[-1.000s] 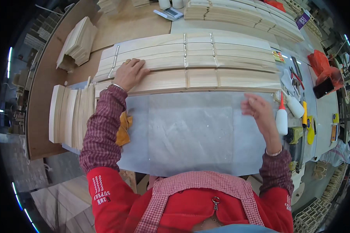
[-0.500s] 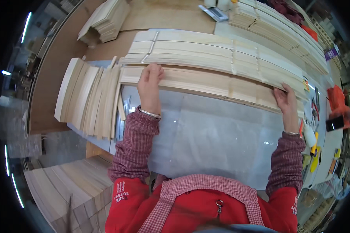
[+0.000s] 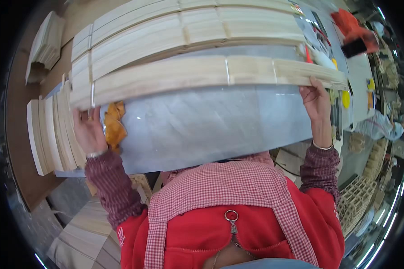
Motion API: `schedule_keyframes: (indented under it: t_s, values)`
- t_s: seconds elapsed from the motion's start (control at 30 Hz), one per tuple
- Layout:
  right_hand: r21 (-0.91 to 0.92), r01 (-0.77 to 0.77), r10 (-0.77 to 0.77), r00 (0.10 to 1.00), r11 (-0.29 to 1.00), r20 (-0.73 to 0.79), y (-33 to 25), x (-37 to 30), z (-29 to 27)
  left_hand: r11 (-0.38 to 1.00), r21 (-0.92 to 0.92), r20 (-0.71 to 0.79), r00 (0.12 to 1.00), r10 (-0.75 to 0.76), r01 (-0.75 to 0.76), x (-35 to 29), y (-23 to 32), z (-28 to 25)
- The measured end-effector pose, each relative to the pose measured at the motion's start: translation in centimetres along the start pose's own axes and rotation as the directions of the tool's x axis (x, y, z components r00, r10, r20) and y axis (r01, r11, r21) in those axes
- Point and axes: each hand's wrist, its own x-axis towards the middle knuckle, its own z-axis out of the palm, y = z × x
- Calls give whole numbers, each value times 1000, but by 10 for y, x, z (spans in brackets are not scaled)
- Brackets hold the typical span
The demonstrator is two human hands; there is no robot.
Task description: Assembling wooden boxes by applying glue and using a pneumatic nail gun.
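Observation:
A long, pale wooden board [image 3: 166, 80], crossed by narrow bands, stretches across the table in front of me. Its left end is gripped by my left hand [image 3: 89, 131], whose fingers curl up under the near edge. My right hand [image 3: 317, 99] pinches the same near edge toward the right end. Behind this board lies a stack of similar long wooden boards [image 3: 139, 42]; a gap parts them on the right, while on the left the two overlap. A crumpled orange-brown cloth [image 3: 114, 125] sits on the table just right of my left hand.
Upright short wooden pieces [image 3: 45, 134] stand in a row at the left table edge. More wooden pieces [image 3: 45, 45] lie at the far left. A white bottle [image 3: 323, 58], tools, an orange bag [image 3: 350, 27] and a dark phone [image 3: 353, 47] are on the right.
The front board has come away from the stack, nearer to me. My left hand has moved left to the board's end. The view has shifted, and the orange-brown cloth now shows.

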Motion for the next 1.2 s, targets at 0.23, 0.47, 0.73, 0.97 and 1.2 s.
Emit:
schedule_keyframes:
  t_s: [0.23, 0.47, 0.73, 0.97, 1.2]
  values:
    - [-199, -78, 69, 996, 977, -54, 33, -53, -55, 983, 169, -202, 979, -41, 76, -91, -20, -52]
    - [-598, 180, -196, 980, 781, 39, 48, -74, -28, 959, 284, -126, 991, 36, 1, -109, -26, -77]
    - [-851, 525, -366, 797, 25, 481, 54, -92, 20, 950, 304, -154, 980, 125, -73, -123, -37, -60]
    - [-683, 697, -349, 597, -220, 722, 56, -96, 50, 938, 317, -182, 961, 209, -144, -131, -40, -56]
    - [-413, 889, -272, 355, -200, 895, 61, -95, 94, 919, 348, -198, 944, 265, -185, -136, -46, -41]
